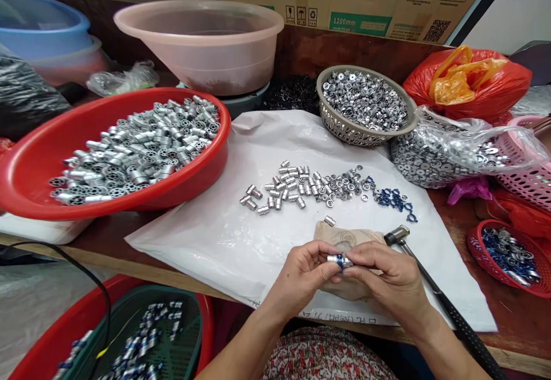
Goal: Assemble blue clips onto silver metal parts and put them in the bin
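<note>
Between my two hands is a small silver metal cylinder with a blue ring around it. My left hand pinches the cylinder from the left. My right hand has its fingertips closed at the other end, on a small silver piece that is partly covered. Both hands are over a tan padded block near the front table edge. One silver cylinder lies at the block's far edge. Beyond it are loose silver cylinders, small round caps and blue rings on white plastic sheeting.
A hammer lies right of my hands. At left stands a red basin of silver cylinders; a grey basket of small parts stands behind. A red basket sits far right. Below the table edge is a green basket with finished-looking blue-ringed cylinders.
</note>
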The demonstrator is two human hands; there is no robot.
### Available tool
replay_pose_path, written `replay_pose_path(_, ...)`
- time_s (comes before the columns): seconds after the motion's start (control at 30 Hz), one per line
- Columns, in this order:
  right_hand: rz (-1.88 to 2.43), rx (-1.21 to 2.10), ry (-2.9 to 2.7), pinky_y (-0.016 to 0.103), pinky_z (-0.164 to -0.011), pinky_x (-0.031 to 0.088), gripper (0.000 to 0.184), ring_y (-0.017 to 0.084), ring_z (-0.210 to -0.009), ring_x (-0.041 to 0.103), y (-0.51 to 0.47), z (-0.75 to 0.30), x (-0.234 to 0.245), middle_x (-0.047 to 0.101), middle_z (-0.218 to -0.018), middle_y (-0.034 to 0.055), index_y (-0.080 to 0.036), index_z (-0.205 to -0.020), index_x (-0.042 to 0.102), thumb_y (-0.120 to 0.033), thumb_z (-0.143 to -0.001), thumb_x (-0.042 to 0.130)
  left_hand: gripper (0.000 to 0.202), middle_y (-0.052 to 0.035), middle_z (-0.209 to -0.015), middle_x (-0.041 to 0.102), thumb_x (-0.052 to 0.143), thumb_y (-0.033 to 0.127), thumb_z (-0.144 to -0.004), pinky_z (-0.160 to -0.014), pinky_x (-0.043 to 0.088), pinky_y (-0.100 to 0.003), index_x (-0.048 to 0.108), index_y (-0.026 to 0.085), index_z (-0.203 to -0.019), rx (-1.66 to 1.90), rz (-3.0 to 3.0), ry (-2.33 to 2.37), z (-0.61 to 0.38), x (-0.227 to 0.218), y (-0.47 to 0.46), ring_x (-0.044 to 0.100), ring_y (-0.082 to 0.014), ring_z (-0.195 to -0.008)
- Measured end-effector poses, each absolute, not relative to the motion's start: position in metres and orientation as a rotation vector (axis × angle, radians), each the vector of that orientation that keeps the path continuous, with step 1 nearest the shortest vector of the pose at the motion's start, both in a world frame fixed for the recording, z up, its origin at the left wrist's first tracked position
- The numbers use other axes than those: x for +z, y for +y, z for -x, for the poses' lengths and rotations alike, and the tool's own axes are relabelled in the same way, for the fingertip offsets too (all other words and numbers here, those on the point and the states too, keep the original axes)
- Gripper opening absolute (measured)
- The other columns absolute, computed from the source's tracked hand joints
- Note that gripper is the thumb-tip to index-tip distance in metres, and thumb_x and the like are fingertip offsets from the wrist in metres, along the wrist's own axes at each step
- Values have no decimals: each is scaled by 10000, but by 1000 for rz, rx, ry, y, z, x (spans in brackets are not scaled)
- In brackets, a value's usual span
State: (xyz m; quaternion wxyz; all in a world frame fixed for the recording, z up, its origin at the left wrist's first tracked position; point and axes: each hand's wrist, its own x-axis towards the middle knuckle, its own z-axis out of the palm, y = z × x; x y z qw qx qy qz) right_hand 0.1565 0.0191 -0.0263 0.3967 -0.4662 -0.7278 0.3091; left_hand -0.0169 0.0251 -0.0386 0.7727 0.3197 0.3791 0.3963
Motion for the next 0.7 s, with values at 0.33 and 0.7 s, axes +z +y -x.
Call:
replay_pose_path(0.33,1814,505,-1963,328,-735,517,148,207,-799,657,96,-183,-38,698,-921,66,-203,-902,683,-261,-784,616,434,-32,-983,540,642,386,-766,-676,509,-252,609,244,-1175,1028,-589,967,-1,-36,34,567,-159,-844)
replay_pose_path(0.7,1457,573,-2016,264,-658,529,190,150,-750,631,68,-171,-26,640,-951,57,-210,-973,627,-189,-809,535,316,8,-708,588,821,257,-570,-503,441,-167,680,134,-824,976,-273,783,-4,-39,49,537,-62,-561)
